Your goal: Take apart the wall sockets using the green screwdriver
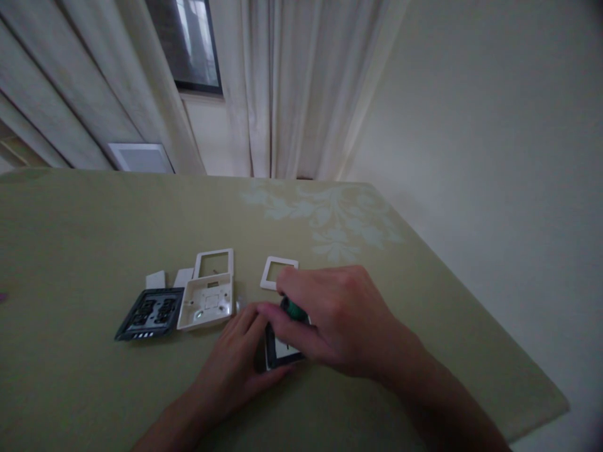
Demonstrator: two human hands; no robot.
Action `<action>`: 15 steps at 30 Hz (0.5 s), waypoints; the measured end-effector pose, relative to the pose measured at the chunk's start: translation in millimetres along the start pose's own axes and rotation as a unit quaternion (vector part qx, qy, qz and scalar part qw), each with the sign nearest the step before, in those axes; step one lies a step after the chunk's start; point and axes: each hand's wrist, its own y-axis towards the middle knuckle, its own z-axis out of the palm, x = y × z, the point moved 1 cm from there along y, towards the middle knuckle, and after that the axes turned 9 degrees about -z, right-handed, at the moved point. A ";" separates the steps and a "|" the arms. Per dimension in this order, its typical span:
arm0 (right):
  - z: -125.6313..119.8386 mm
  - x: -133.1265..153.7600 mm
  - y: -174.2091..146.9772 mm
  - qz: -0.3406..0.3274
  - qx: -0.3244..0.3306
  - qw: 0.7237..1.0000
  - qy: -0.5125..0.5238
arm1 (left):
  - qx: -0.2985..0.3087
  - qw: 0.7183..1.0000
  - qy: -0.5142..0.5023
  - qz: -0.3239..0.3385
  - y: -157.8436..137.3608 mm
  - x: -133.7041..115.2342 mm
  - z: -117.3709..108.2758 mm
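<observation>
- Right hand (339, 314) is gripping a green tool handle (294, 309) over a dark-edged white plate (281, 361).
- Left hand (235, 351) is clasping that plate from its left side on the patterned tablecloth (70, 251), fingertips meeting the right thumb.
- 1 white box (193, 314) and 1 dark panel (151, 316) are lying left of the plate.

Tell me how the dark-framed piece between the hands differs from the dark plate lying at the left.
The dark-framed piece is held by the left hand and partly hidden by the right hand, which grips a green handle; the dark plate lies untouched, in full view. The dark-framed piece shows a pale face inside its rim, while the dark plate shows black fittings. Both have a dark border.
</observation>
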 end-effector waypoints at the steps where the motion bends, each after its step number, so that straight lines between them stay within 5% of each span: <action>1: -3.0 -4.2 -0.5 0.015 -0.005 1.000 0.001 | 0.009 1.000 0.004 0.003 -0.5 0.9 0.1; 7: -30.5 -30.3 -7.9 0.126 -0.045 0.991 -0.001 | 0.039 0.999 0.016 0.001 -3.3 4.8 0.1; 15: -19.7 -34.6 1.0 0.159 0.025 0.987 -0.021 | 0.034 0.999 0.020 0.008 -3.3 5.8 0.2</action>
